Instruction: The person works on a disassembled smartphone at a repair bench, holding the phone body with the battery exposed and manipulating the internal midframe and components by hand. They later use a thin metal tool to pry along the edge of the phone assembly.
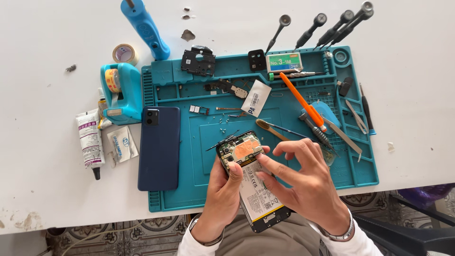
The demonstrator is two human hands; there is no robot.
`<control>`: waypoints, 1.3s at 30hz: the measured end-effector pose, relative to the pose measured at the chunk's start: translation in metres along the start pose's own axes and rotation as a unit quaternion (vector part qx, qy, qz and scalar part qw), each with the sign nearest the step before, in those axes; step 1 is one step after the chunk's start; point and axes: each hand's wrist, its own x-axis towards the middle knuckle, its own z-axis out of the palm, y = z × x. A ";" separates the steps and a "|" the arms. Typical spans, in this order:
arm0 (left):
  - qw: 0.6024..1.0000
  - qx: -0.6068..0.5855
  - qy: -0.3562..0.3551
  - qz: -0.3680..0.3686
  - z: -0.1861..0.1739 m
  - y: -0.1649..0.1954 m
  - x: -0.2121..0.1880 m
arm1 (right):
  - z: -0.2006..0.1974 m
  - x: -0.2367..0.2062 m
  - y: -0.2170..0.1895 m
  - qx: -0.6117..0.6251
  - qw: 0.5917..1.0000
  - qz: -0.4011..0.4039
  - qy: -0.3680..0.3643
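Opened phone [251, 180]: long axis diagonal, camera end toward the mat's middle, bare circuit board and pale battery exposed; over the teal ribbed mat's [360, 170] near edge. Left hand [222, 199] grips its side; right hand [308, 185] fingertips press its board.

Opened phone with white battery [253, 182]: middle hidden under right hand [303, 182]; left edge under left hand [226, 189]; loose screws on teal silicone mat [360, 166], twelve o'clock of phone, too small to tell; both sleeves cut off at bottom edge.

Head camera looks steeply down, close over the repair mat [199, 189].
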 end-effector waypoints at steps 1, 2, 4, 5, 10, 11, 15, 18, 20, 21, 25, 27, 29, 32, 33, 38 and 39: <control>1.000 0.001 0.004 0.002 -0.002 -0.002 -0.001 | 0.000 0.001 -0.001 -0.007 1.000 -0.011 -0.006; 1.000 0.003 0.008 0.003 -0.004 -0.003 -0.001 | 0.000 0.001 -0.001 -0.015 1.000 -0.021 -0.012; 1.000 0.002 0.011 0.000 -0.005 -0.006 -0.003 | -0.002 0.001 -0.001 -0.031 0.999 -0.016 -0.041; 1.000 0.000 0.010 -0.002 -0.006 -0.006 -0.002 | -0.003 0.002 -0.001 -0.040 0.998 -0.016 -0.054; 0.999 -0.030 -0.019 -0.010 -0.003 -0.004 -0.001 | -0.004 -0.001 -0.004 -0.039 0.996 -0.022 -0.078; 0.999 -0.032 -0.032 -0.010 -0.002 -0.002 -0.001 | -0.003 -0.002 -0.005 -0.045 0.995 -0.027 -0.079; 0.999 -0.018 -0.029 -0.007 0.000 0.001 -0.001 | 0.000 -0.005 -0.007 -0.024 0.995 -0.021 -0.089; 1.000 -0.018 -0.024 -0.008 0.001 0.002 0.000 | 0.001 -0.007 -0.008 -0.016 0.997 -0.018 -0.080; 1.000 -0.008 -0.021 -0.008 0.001 0.003 0.001 | 0.001 -0.008 -0.009 -0.014 0.997 -0.015 -0.078; 1.000 -0.003 -0.020 -0.009 0.001 0.003 0.000 | 0.001 -0.008 -0.010 -0.018 0.997 -0.013 -0.078; 1.000 0.002 -0.021 -0.020 0.003 0.005 0.002 | 0.000 -0.007 -0.013 -0.026 0.997 -0.004 -0.074; 0.999 0.002 -0.021 -0.029 0.004 0.007 0.002 | -0.001 -0.007 -0.014 -0.032 0.997 0.000 -0.075; 0.999 0.004 -0.018 -0.037 0.006 0.009 0.002 | -0.001 -0.007 -0.014 -0.045 0.996 -0.001 -0.079; 0.999 -0.002 -0.008 -0.047 0.009 0.012 0.003 | -0.002 -0.008 -0.013 -0.044 0.996 -0.011 -0.079; 0.999 -0.006 -0.005 -0.051 0.010 0.014 0.003 | -0.002 -0.008 -0.013 -0.042 0.996 -0.011 -0.077; 0.998 -0.051 -0.010 -0.047 0.014 0.016 0.004 | -0.005 -0.009 -0.007 -0.024 0.998 -0.015 -0.060; 0.997 -0.054 -0.011 -0.045 0.014 0.016 0.004 | -0.006 -0.009 -0.006 -0.025 0.999 -0.003 -0.048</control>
